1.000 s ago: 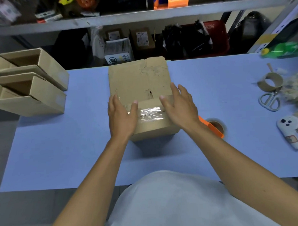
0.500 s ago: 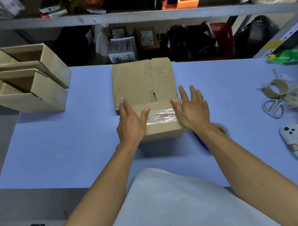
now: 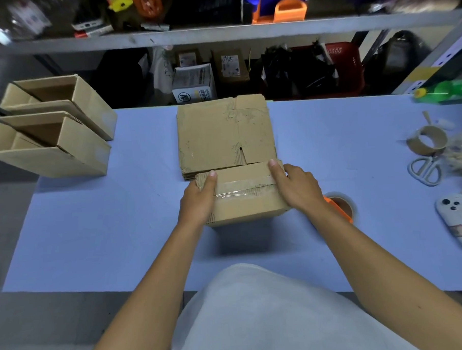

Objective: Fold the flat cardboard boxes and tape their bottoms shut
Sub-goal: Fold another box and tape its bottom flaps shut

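A packing workroom: a blue tabletop (image 3: 100, 233) with 2 folded cartons (image 3: 53, 129), tape rolls (image 3: 427, 139), scissors (image 3: 424, 170), beneath cluttered storage shelves (image 3: 218, 32).

A blue desk (image 3: 121, 232) carries a taped box (image 3: 245, 198) near the middle, just in front of a stack of flat cardboard (image 3: 223, 135); two folded boxes (image 3: 56, 134) lie at the left edge; a tape dispenser (image 3: 341, 207), an empty tape core (image 3: 426, 140), scissors (image 3: 424, 170) and a green bottle (image 3: 448, 91) lie to the right.
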